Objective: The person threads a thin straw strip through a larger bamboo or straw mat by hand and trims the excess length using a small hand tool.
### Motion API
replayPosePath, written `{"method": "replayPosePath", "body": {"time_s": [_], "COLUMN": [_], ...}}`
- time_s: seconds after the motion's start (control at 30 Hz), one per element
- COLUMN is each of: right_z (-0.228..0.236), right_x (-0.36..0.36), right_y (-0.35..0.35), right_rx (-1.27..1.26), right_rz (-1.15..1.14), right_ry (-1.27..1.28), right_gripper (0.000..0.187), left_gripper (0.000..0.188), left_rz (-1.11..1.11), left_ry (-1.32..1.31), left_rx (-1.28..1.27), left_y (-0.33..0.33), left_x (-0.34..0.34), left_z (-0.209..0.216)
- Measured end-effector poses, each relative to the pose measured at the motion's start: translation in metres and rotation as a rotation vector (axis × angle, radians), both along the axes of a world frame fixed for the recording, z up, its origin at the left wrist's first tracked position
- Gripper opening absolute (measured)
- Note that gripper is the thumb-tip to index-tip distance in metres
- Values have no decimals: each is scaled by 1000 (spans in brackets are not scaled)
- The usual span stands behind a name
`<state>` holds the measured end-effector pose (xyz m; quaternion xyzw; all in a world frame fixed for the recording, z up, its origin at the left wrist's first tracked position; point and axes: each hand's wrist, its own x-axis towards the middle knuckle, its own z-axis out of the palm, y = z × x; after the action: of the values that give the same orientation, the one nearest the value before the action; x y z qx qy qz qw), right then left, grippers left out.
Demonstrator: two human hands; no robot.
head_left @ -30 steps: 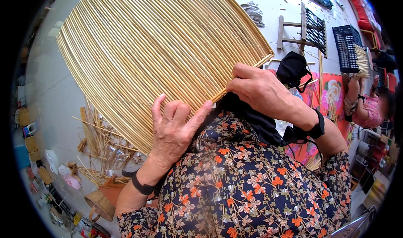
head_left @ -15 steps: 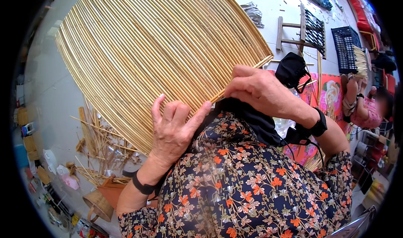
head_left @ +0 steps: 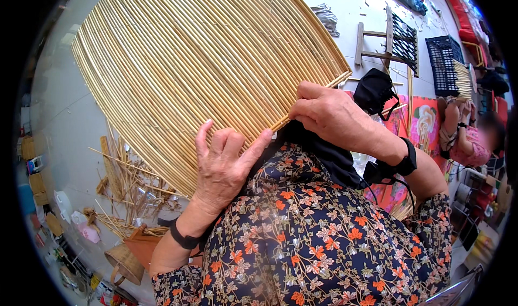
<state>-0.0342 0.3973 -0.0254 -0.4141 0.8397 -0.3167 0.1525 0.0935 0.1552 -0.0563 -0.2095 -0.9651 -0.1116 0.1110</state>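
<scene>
A large mat of thin straw-coloured stalks (head_left: 205, 58), laid side by side, spreads in front of me. My left hand (head_left: 222, 168) rests at its near edge, fingers bent over the stalks and thumb stretched along the edge. Farther right, my right hand (head_left: 337, 114) pinches a thin edge stalk (head_left: 279, 124) between thumb and fingers; the stalk comes out past the hand toward the mat's right corner. My right fingertips are partly hidden behind the knuckles. Dark cloth (head_left: 324, 150) lies under the right wrist.
Loose stalk scraps (head_left: 127, 171) litter the floor at left, near a woven basket (head_left: 125, 263). At right are a black bag (head_left: 372, 90), a low folding stool (head_left: 396, 39) and a dark plastic crate (head_left: 443, 63). Another person (head_left: 475, 144) sits at far right with stalks in hand.
My right hand has shifted very slightly along the edge. My left hand and the mat stay nearly in place. The other person's hands have moved a little.
</scene>
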Motion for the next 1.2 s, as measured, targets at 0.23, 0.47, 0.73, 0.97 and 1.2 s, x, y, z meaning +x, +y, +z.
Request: {"method": "replayPosePath", "body": {"time_s": [0.23, 0.47, 0.73, 0.97, 1.2], "right_z": [-5, -12, -32, -31, -38], "right_x": [-5, -12, -17, -17, -14], "right_y": [-2, 14, 19, 17, 18], "right_rx": [5, -331, -402, -421, -473], "right_rz": [39, 178, 247, 257, 271], "right_ry": [-58, -858, -788, -803, -647], "right_gripper": [5, 16, 10, 11, 17], "left_gripper": [47, 38, 35, 22, 11], "left_rz": [0, -3, -22, -158, -172], "left_ry": [0, 1, -128, -135, -335], "left_rx": [3, 77, 356, 469, 817], "left_y": [-1, 0, 3, 24, 24], "left_x": [1, 2, -23, -58, -64], "left_z": [-2, 3, 23, 13, 7]}}
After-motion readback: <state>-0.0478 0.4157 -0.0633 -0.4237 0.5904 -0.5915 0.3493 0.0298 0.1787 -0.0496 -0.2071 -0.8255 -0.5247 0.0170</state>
